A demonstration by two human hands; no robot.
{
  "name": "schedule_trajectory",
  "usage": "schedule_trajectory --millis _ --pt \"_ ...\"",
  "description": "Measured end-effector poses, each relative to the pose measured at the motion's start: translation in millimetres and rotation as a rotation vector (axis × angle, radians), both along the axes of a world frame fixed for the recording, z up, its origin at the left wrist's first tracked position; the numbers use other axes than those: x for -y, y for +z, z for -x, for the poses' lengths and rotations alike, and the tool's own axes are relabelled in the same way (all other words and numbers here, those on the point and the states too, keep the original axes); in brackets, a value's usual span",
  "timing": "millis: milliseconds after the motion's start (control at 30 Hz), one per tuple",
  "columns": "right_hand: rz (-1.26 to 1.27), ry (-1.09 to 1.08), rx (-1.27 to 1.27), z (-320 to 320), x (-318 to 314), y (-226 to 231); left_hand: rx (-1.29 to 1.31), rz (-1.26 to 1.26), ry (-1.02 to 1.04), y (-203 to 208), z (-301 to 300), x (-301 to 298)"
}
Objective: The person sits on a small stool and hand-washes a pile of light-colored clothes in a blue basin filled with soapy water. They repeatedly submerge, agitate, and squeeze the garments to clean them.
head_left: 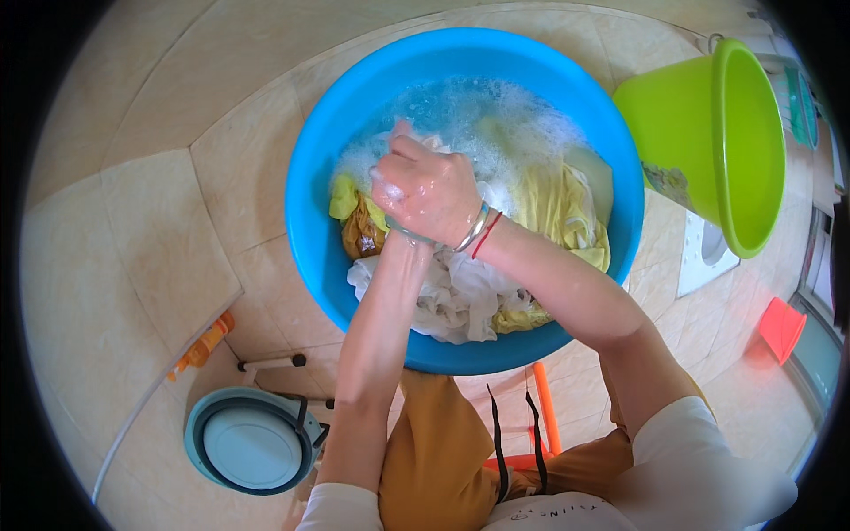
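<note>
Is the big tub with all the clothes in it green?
No, the tub holding the clothes is blue, and the bucket to its right is the green one.

Two bare hands [429, 186], one round blue plastic basin [305, 203], one lime-green plastic bucket [673, 115] and one round grey-blue basin [252, 447] are counted; the crumpled white and yellow fabrics [460, 296] cannot be.

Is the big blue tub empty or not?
Not empty: the round blue plastic basin holds foamy, bubbly water, crumpled white cloth and crumpled yellow cloth.
</note>
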State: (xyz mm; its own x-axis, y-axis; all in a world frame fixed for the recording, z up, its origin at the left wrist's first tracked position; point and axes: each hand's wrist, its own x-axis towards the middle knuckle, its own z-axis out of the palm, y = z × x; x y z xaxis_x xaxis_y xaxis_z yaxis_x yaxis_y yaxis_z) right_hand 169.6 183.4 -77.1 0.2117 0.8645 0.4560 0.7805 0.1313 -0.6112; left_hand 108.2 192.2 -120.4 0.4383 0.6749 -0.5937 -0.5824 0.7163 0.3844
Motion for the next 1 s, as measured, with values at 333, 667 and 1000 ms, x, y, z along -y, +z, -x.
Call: schedule_trajectory --millis 333,667,1000 --pt "0.523 -0.364 -0.360 -93.2 1.3 -107.1 -0.081 0.093 -0.070 -34.1 14.3 -31.1" --pt "0.732 -0.094 0.262 -83.7 -3.6 -137.5 -0.308 -0.018 -0.163 -41.2 -4.0 -29.0" --pt "0.264 0.274 -0.166 12.2 50.4 24.7 0.035 0.077 -0.452 -10.6 -1.6 -36.1"
